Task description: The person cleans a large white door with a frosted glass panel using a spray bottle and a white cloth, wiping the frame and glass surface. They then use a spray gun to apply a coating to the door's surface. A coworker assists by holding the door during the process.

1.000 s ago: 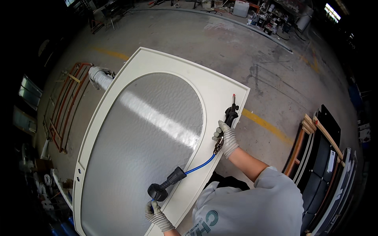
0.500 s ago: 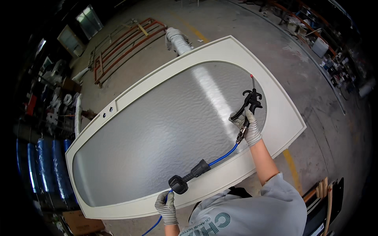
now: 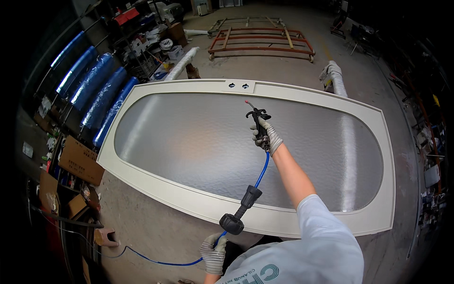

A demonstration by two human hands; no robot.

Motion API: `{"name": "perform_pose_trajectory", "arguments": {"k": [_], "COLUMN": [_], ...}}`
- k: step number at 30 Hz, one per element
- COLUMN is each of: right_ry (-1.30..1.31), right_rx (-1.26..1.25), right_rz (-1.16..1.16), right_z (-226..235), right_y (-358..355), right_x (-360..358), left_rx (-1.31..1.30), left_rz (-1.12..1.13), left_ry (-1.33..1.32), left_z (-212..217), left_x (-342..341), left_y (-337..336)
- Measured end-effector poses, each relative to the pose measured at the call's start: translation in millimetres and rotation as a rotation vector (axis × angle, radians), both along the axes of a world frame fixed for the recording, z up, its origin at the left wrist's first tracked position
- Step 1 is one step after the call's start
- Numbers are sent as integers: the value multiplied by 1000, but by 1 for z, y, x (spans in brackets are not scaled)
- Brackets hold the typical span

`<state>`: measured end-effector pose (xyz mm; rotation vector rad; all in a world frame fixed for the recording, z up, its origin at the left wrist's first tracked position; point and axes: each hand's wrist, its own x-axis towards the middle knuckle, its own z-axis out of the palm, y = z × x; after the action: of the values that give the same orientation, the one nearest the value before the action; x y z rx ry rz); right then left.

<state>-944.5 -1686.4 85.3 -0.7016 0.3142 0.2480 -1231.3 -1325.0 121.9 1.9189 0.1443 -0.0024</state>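
Observation:
My gloved right hand (image 3: 267, 134) is wrapped round a black air blow gun (image 3: 259, 121), whose thin nozzle with a red tip points to the panel's far edge. A blue air hose (image 3: 261, 173) runs from the gun's metal coupling down through a black fitting with a round collar (image 3: 231, 223). Below that collar, my gloved left hand (image 3: 215, 252) grips the hose near the panel's front edge. Under the gun lies a large cream door panel (image 3: 189, 189) with a rounded inset of rippled grey glass (image 3: 198, 142). Two small holes (image 3: 239, 86) pierce its far rim.
Wrapped supports (image 3: 336, 78) stick out beyond the panel. Red metal frames on wheels (image 3: 260, 41) stand on the floor behind. At left are rolls of blue film (image 3: 92, 83) and cardboard boxes (image 3: 79, 160). The hose trails across the floor to the left; cluttered shelving (image 3: 430, 137) lines the right.
My view has swung left. The blow gun has gone from the glass's right end to near the two holes at the far edge. Both hands keep their grips.

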Motion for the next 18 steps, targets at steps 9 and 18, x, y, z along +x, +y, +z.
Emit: {"name": "perform_pose_trajectory", "arguments": {"k": [9,18], "right_ry": [50,116], "right_rx": [-40,-81], "right_rz": [-29,623], "right_z": [29,48], "right_y": [241,424], "right_x": [17,14], "left_rx": [-108,-200], "left_rz": [139,278], "left_ry": [89,27], "left_z": [-27,-29], "left_x": [22,70], "left_y": [205,340]}}
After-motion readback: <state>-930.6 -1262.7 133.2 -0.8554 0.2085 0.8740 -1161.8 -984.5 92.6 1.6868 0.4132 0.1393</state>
